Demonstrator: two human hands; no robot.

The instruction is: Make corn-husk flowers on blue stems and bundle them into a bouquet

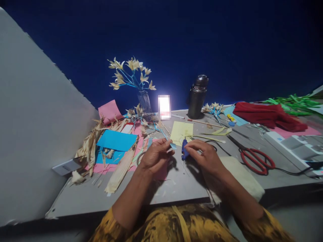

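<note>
My left hand (155,154) is closed, its thumb and fingers pinching a thin flower stem (164,133) with a light blue paper strip (173,146) at its lower end. A pale dried-husk flower tops this stem, pointing away from me. My right hand (205,153) is closed on a small blue glue gun (185,149), its nozzle pointing away and a glue stick (184,168) poking out of the back. Beyond the glue gun lies a yellow paper sheet (179,129). Husk strips (214,137) lie to its right.
Red-handled scissors (257,161) and a white power strip (290,151) lie at right. A steel flask (198,97) and a glass vase (144,101) of husk flowers stand at the back, near a bright light (164,106). Blue paper (117,140) and dried husks (122,168) lie left.
</note>
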